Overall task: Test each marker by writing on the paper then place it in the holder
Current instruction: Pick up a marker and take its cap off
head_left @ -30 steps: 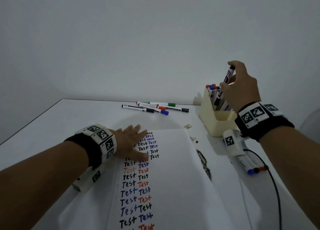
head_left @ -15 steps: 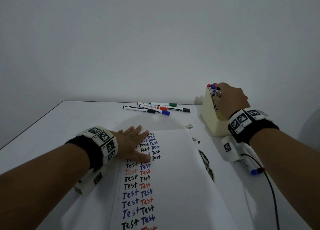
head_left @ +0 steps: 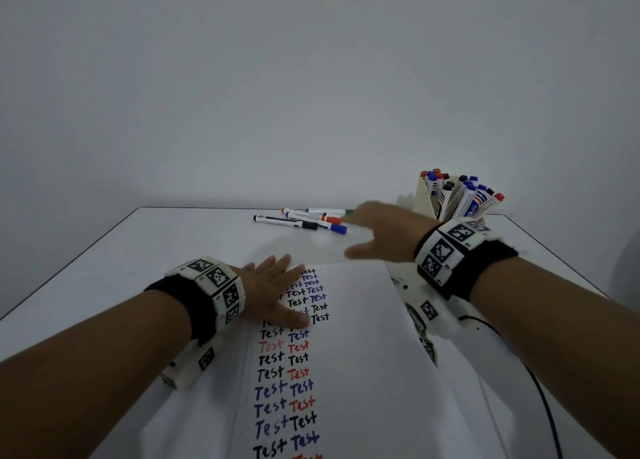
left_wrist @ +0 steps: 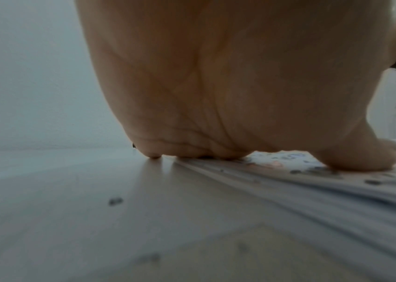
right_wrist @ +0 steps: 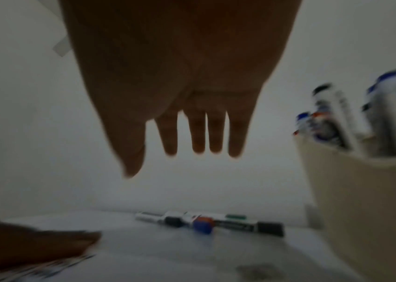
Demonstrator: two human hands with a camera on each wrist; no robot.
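Markers are the whole business of this job, and most of them look dealt with: a crowd of white-barrelled markers with blue, red and black caps (head_left: 464, 195) stands upright and leaning in the cream plastic holder (head_left: 424, 195) at the far right of the white table (head_left: 104, 250). The white sheet of paper (head_left: 353, 337) in front of the person carries two long columns of the word "Test" in black, blue and red ink, which suggests many pens have been tried already.

What is left lies at the far edge of the table, to the left of the holder: a small cluster of loose capped markers (head_left: 304, 219) lying flat, touching or overlapping one another. The right-wrist view shows black, blue, red and green caps among them; their exact count is hard to tell, roughly four or five.

The right hand (head_left: 381, 230) is empty, fingers straight and spread, stretched out above the table towards that cluster, its fingertips close to the nearest markers; the blur hides whether they touch. The left hand (head_left: 273, 292) lies flat with fingers extended on the upper left part of the paper, pressing it down over the topmost words.

By my reckoning the task is well past halfway; each remaining pen needs picking up, uncapping, a written word, recapping and a place in the holder.
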